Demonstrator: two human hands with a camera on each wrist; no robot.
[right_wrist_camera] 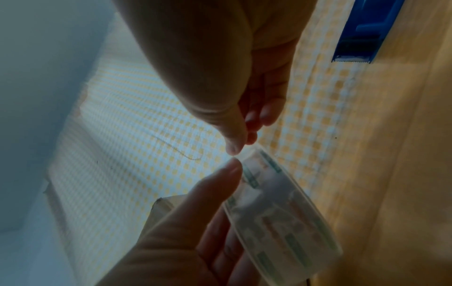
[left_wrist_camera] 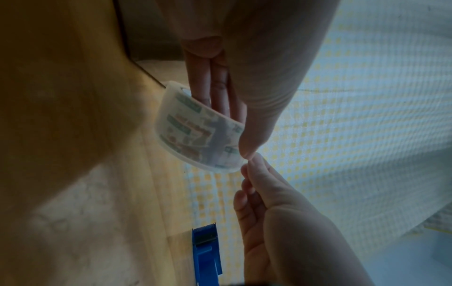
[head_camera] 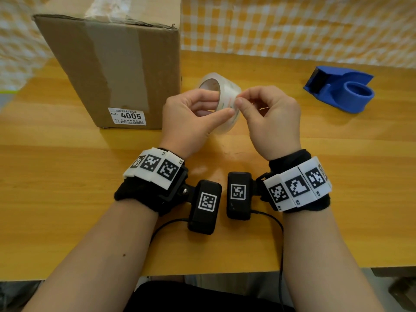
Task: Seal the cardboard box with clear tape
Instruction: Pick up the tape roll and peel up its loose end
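The cardboard box [head_camera: 117, 70] stands upright at the back left of the table, with an old tape stripe and a white label reading 4005. My left hand [head_camera: 209, 109] holds the clear tape roll [head_camera: 225, 86] just above the table, right of the box. Its fingers [left_wrist_camera: 217, 83] pass through the core and its thumb presses the outside. My right hand [head_camera: 242, 99] pinches the roll's outer layer at the near rim with thumb and forefinger [right_wrist_camera: 234, 147]. The roll [left_wrist_camera: 195, 133] shows printed labels inside [right_wrist_camera: 276, 212]. I cannot tell whether a loose tape end is lifted.
A blue tape dispenser [head_camera: 340, 88] with no roll in it sits at the right back of the wooden table [head_camera: 67, 176]. A yellow-and-white checked cloth [head_camera: 292, 25] hangs behind. The table's front edge runs under my forearms.
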